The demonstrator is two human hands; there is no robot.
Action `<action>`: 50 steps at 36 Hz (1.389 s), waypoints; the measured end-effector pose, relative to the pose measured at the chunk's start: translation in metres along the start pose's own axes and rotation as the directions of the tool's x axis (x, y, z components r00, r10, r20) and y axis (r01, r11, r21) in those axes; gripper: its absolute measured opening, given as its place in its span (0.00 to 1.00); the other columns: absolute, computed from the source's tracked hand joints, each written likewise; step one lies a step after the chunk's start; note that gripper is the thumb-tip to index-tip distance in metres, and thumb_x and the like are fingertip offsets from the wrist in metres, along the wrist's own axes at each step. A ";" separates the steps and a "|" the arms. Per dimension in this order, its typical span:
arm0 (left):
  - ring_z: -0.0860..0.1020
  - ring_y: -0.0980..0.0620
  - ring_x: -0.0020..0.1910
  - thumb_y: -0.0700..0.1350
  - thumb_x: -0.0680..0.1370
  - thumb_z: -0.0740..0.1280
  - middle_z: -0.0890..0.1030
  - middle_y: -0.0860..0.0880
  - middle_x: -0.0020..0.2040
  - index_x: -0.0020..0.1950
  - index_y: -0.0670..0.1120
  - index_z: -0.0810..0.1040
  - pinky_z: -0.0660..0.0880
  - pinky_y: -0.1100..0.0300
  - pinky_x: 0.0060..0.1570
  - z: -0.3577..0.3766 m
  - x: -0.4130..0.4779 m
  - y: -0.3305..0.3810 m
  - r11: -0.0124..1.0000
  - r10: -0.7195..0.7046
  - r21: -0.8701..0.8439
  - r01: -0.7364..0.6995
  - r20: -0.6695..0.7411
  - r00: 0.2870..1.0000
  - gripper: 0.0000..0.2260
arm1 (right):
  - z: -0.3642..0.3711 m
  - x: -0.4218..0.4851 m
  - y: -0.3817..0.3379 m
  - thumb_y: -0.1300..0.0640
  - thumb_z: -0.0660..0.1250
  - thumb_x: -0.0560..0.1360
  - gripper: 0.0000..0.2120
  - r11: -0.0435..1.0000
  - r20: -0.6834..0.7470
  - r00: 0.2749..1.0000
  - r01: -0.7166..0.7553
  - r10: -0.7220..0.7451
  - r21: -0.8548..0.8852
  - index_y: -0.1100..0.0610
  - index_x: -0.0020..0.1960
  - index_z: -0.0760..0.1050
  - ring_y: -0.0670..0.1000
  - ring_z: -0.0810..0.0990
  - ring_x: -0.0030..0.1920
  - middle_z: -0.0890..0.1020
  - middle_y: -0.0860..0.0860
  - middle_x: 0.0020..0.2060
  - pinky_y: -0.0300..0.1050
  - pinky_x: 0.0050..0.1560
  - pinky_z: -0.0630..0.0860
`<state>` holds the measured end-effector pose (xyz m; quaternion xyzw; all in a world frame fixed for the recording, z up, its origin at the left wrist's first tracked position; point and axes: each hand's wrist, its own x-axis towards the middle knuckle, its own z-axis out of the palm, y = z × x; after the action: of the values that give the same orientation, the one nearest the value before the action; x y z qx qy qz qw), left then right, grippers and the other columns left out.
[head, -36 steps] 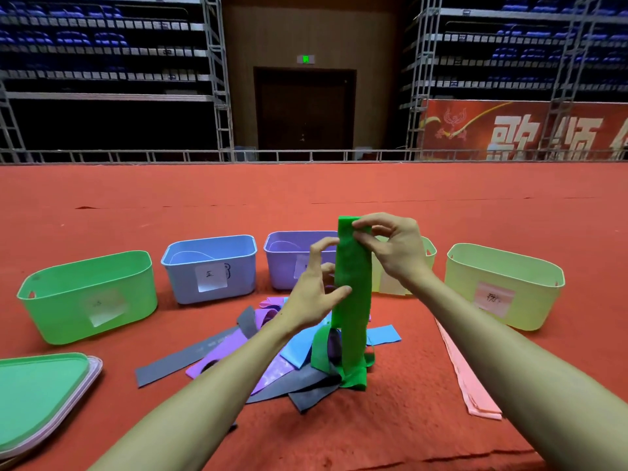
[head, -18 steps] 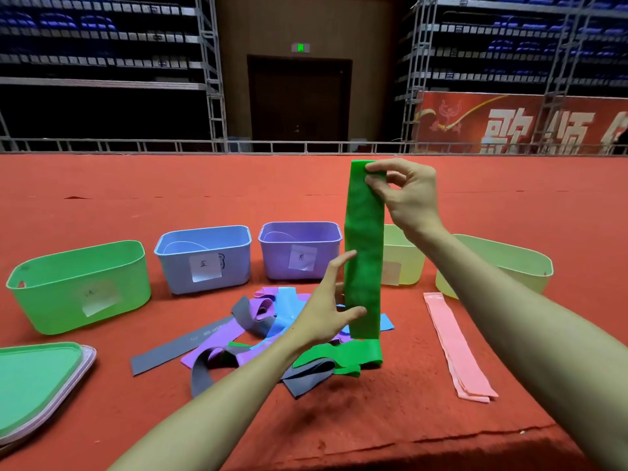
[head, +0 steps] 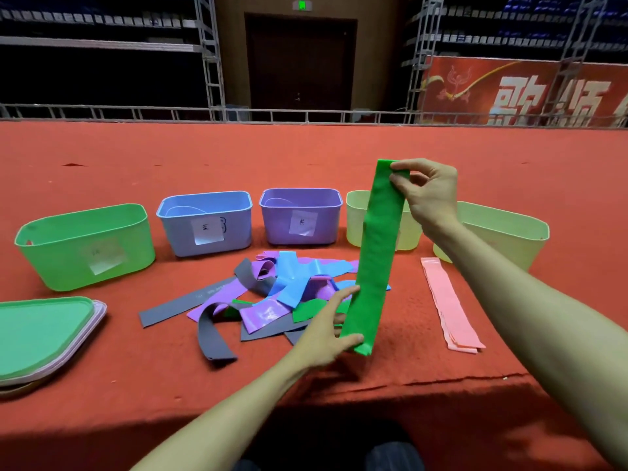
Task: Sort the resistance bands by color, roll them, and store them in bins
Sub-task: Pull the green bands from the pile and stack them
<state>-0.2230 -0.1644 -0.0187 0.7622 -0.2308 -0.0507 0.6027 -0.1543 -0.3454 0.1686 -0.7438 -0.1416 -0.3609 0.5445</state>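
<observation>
Bands are lying in a loose pile (head: 272, 294) on the red tabletop (head: 306, 158) in front of me: grey, purple, blue and a bit of green, crossing over one another.

I am holding one green band (head: 373, 253) up over the right edge of that pile, stretched out long and nearly upright, its top leaning a little to the right. My right hand (head: 430, 195) is pinching the top end between thumb and fingertips, the fingers curled around it. My left hand (head: 326, 331) is gripping the bottom end, with the thumb pressing across the front and the fingers running up behind the left edge. I cannot tell whether the lower tip is touching the cloth.

Just to the right, a flat stack of pink bands (head: 448, 304) is lying straight, apart from the pile.

Behind everything, five tubs are standing in a row. From the left they are a green bin (head: 85, 246), a blue bin (head: 207, 222), a purple bin (head: 300, 215), a yellow bin (head: 355, 215) that is partly hidden behind the band I am holding, and a pale bin (head: 503, 229) behind my right forearm. Several are showing paper labels on their fronts.

At the near left, stacked lids (head: 44, 331) are resting on the tabletop, a green one on top.
</observation>
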 end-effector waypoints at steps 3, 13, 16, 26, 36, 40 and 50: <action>0.81 0.49 0.53 0.34 0.71 0.71 0.79 0.50 0.59 0.68 0.63 0.63 0.79 0.54 0.54 0.007 -0.006 -0.009 0.997 -0.037 0.069 0.036 0.017 0.999 0.35 | -0.004 -0.011 0.014 0.69 0.71 0.71 0.08 0.998 0.028 0.998 -0.050 0.051 -0.041 0.59 0.48 0.82 0.37 0.77 0.32 0.82 0.51 0.39 0.34 0.38 0.76; 0.82 0.46 0.49 0.43 0.67 0.73 0.80 0.49 0.56 0.67 0.68 0.64 0.79 0.49 0.54 0.021 -0.013 -0.032 0.970 -0.119 0.221 0.098 0.083 0.989 0.34 | -0.018 -0.038 0.064 0.69 0.71 0.72 0.09 0.973 0.005 0.983 -0.183 0.185 -0.144 0.57 0.47 0.82 0.35 0.77 0.32 0.82 0.52 0.40 0.33 0.37 0.76; 0.83 0.51 0.47 0.35 0.72 0.72 0.81 0.48 0.53 0.69 0.61 0.64 0.79 0.53 0.54 0.021 -0.013 -0.034 0.979 -0.115 0.176 0.099 0.078 0.990 0.34 | -0.026 -0.035 0.070 0.69 0.70 0.72 0.09 0.970 -0.030 0.981 -0.193 0.191 -0.148 0.57 0.47 0.81 0.35 0.77 0.32 0.82 0.52 0.41 0.32 0.37 0.75; 0.78 0.51 0.43 0.44 0.71 0.74 0.79 0.50 0.44 0.70 0.63 0.64 0.77 0.54 0.52 0.023 -0.006 -0.034 0.927 -0.064 0.371 0.052 0.020 0.998 0.34 | -0.031 -0.032 0.075 0.69 0.71 0.72 0.08 0.978 -0.091 0.980 -0.187 0.179 -0.088 0.62 0.49 0.82 0.36 0.79 0.34 0.82 0.52 0.41 0.32 0.40 0.76; 0.73 0.56 0.39 0.49 0.75 0.71 0.78 0.51 0.49 0.69 0.53 0.72 0.70 0.65 0.46 0.016 -0.006 -0.023 0.870 -0.045 0.493 0.002 0.074 0.996 0.22 | -0.026 -0.042 0.075 0.70 0.70 0.72 0.08 0.984 -0.023 0.988 -0.153 0.152 -0.092 0.61 0.49 0.81 0.34 0.78 0.33 0.81 0.50 0.40 0.30 0.39 0.75; 0.73 0.61 0.38 0.48 0.76 0.70 0.81 0.50 0.49 0.55 0.46 0.82 0.67 0.67 0.42 -0.009 0.004 -0.020 0.852 -0.071 0.518 0.076 -0.030 0.997 0.11 | -0.024 -0.047 0.074 0.70 0.71 0.71 0.09 0.985 0.015 0.993 -0.115 0.118 -0.127 0.59 0.48 0.82 0.35 0.78 0.36 0.82 0.50 0.41 0.31 0.42 0.76; 0.75 0.54 0.42 0.45 0.76 0.69 0.84 0.49 0.48 0.49 0.45 0.84 0.68 0.61 0.43 -0.089 0.014 -0.027 0.714 -0.173 0.663 0.226 -0.146 0.974 0.06 | -0.019 -0.053 0.077 0.67 0.72 0.71 0.10 0.983 0.086 0.988 -0.118 0.130 -0.140 0.55 0.48 0.82 0.38 0.76 0.34 0.82 0.49 0.40 0.31 0.38 0.75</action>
<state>-0.1709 -0.0861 -0.0175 0.9503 -0.1277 -0.0002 0.2841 -0.1523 -0.3812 0.0801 -0.8026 -0.0961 -0.2991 0.5071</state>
